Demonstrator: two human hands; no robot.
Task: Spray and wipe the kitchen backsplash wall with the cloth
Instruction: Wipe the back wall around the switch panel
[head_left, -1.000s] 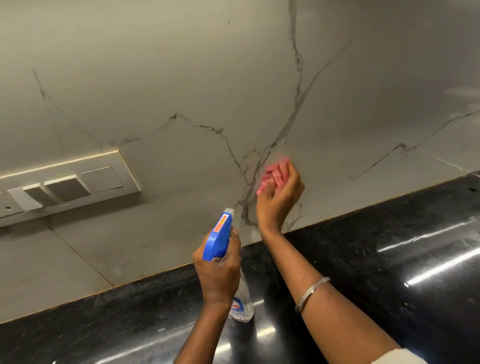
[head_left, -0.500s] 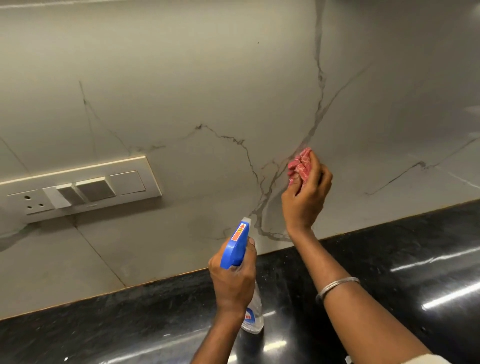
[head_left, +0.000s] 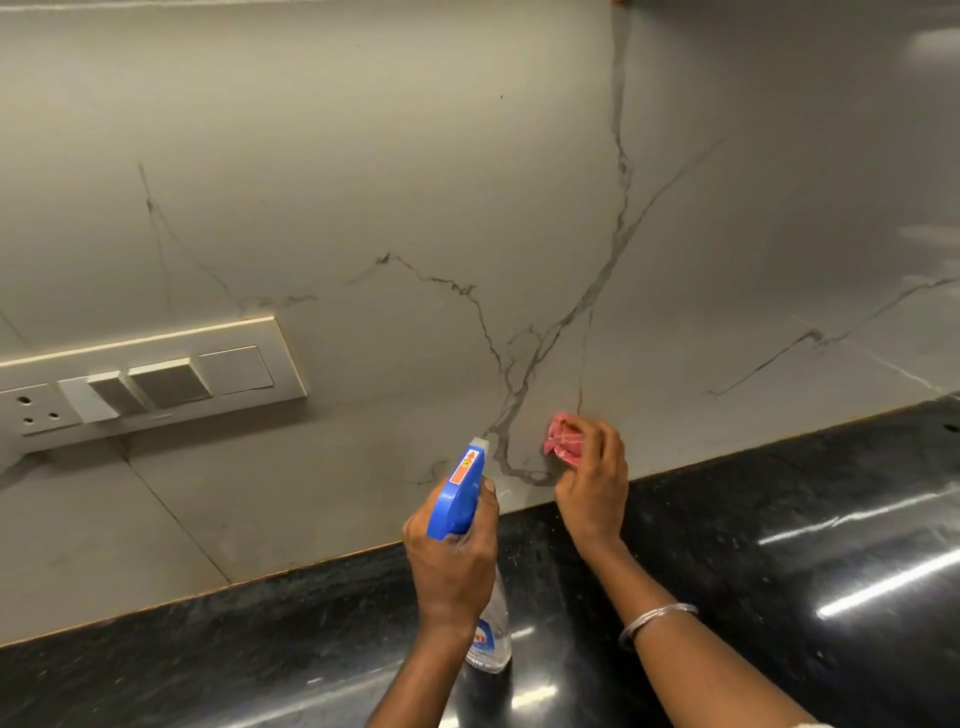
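Note:
The backsplash wall (head_left: 415, 156) is pale grey marble-look tile with dark veins. My right hand (head_left: 592, 488) presses a bunched pink cloth (head_left: 563, 439) against the wall, low down, just above the counter edge. My left hand (head_left: 452, 561) grips a clear spray bottle with a blue trigger head (head_left: 460, 493), its nozzle pointing up at the wall to the left of the cloth. The bottle's lower part shows below my hand, over the counter.
A shiny black stone counter (head_left: 779, 545) runs along the bottom and right. A cream switch and socket panel (head_left: 150, 374) is mounted on the wall at the left. A silver bangle (head_left: 654, 621) circles my right wrist.
My right hand has carried the cloth down the wall from the vein junction to just above the counter edge. The left hand keeps the bottle in much the same pose.

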